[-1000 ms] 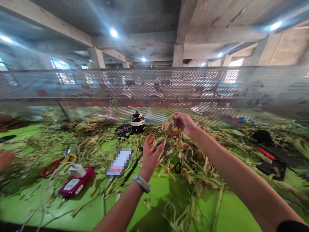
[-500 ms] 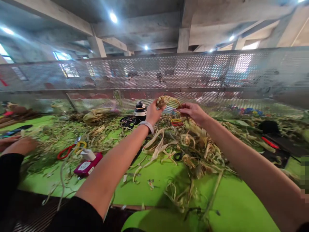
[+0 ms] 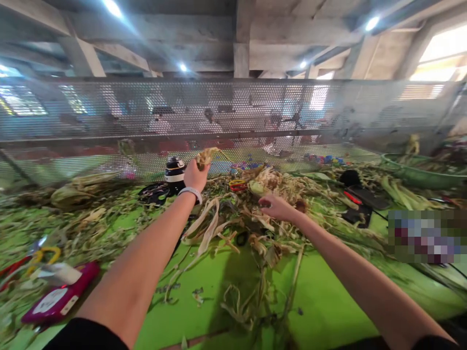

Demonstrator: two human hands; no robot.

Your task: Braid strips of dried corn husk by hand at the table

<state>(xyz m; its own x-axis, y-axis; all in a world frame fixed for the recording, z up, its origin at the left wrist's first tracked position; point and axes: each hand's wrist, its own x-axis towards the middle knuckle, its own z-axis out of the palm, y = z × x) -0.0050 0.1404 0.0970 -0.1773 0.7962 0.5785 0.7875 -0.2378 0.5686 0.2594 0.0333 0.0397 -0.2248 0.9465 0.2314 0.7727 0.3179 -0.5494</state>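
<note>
My left hand, with a pale band at the wrist, is raised and closed around a bunch of dried husk. A thin strand of it sticks out to the right. Lower and to the right, my right hand is over the heap of dried husks. Its fingers are bent and slightly apart, with nothing visible in them. Long pale husk strips lie below my left hand. A black bottle with a white band stands just left of that hand.
A magenta power box with a white plug lies at left, beside scissors with red and yellow handles. Husk scraps cover much of the green tabletop. A perforated metal screen runs behind. A green basin stands at right.
My right hand has let go of the husk strand and moved down to the heap. My left hand still holds its bunch. The view has turned right.
</note>
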